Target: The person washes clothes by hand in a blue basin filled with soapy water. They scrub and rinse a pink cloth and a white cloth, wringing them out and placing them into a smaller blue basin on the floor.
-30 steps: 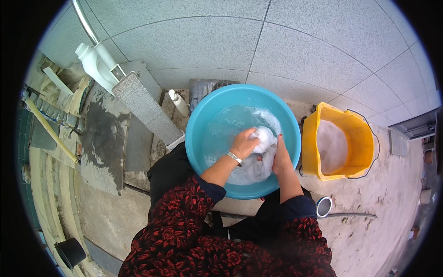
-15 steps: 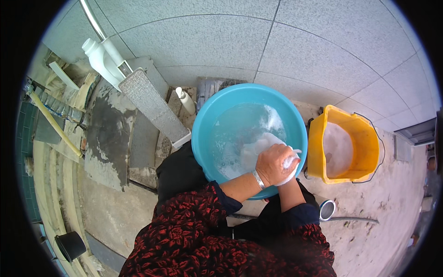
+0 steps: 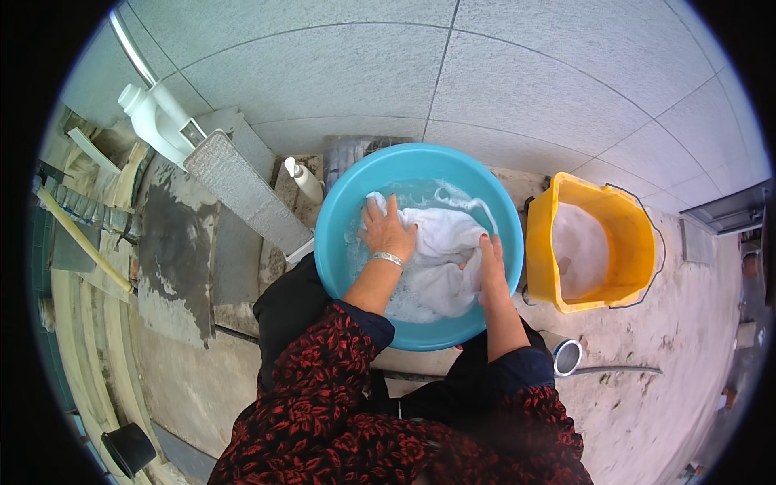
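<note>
A white wet cloth (image 3: 443,234) lies spread and bunched in the sudsy water of a round turquoise basin (image 3: 333,190). On the cloth's left part my left hand (image 3: 386,232) rests palm down, its fingers spread. My right hand (image 3: 491,263) is at the right side of the basin, its fingers stretched out along the cloth's edge. Part of the cloth trails in a thin curl near the far right of the water. Neither hand is closed round anything. The basin sits in front of my knees, and its bottom is hidden by foam and cloth.
Right of the basin stands a yellow bucket (image 3: 550,271) holding foamy water. A white pump bottle (image 3: 305,179) is behind on the left, near a grey slanted flat mop head (image 3: 246,190) and a white jug (image 3: 153,121). A grey tiled wall (image 3: 517,89) closes the far side.
My hands were together, squeezing the bunched cloth above the basin's right side. Now they are apart, the left moved left, and the cloth is spread in the water. The view has shifted slightly.
</note>
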`<state>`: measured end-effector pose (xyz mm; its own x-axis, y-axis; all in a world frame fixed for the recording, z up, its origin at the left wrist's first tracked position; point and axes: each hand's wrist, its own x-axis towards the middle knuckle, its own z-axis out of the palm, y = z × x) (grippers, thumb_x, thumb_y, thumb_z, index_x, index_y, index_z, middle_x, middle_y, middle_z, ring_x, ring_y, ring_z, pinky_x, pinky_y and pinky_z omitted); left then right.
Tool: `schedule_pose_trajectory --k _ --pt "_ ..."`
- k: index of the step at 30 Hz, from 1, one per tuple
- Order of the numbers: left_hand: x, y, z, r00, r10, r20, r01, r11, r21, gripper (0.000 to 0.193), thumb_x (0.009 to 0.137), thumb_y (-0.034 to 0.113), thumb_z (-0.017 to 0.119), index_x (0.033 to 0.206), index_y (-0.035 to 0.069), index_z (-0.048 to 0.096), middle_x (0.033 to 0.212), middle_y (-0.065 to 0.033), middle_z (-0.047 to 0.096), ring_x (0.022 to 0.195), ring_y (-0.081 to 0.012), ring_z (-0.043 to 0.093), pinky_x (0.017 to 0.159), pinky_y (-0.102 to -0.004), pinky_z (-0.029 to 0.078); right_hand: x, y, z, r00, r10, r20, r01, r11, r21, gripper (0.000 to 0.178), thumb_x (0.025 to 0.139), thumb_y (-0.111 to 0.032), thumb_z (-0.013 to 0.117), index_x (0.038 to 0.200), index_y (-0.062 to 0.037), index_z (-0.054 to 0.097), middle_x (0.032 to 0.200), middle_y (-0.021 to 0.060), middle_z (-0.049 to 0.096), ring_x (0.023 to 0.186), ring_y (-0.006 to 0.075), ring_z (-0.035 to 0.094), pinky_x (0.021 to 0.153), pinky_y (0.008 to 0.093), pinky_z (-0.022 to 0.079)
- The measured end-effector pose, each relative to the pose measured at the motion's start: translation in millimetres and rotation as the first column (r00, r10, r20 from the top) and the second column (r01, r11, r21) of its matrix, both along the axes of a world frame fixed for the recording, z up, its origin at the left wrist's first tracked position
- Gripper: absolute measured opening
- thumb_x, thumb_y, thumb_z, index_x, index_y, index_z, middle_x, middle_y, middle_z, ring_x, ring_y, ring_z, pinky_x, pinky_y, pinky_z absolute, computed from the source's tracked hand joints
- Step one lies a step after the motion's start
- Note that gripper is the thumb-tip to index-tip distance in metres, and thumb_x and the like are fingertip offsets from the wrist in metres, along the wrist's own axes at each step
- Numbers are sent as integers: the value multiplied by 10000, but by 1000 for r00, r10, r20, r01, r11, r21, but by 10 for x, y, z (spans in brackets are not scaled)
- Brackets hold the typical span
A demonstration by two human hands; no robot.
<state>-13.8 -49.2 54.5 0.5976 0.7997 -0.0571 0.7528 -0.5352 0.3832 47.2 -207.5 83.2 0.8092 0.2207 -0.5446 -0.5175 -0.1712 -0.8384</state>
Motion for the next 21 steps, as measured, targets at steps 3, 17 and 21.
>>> schedule_pose_trajectory --k 3,17,21 --pt "-38 -61 -84 996 -80 -43 80 997 -13 553 696 286 653 1205 178 466 1261 -162 400 1119 -348 416 879 -394 408 -28 -37 -36 993 46 -104 -51 998 -44 669 854 -457 447 1345 -57 231 1240 132 416 902 238 537 640 334 487" --pt "-202 -1091 942 594 -429 680 650 755 -91 203 696 206 632 799 82 508 853 -99 522 813 -293 523 713 -382 433 -1 -211 -53 837 318 -445 139 663 735 487 909 -435 363 1219 -64 425 1141 111 536 1009 233 543 853 358 445" --pt "-167 -1098 763 601 -428 675 530 846 65 213 706 228 649 768 91 497 763 -87 524 735 -297 529 653 -402 441 -82 -103 -135 894 272 -357 73 697 713 471 914 -410 367 1228 -62 417 1152 110 530 1009 227 543 851 352 446"
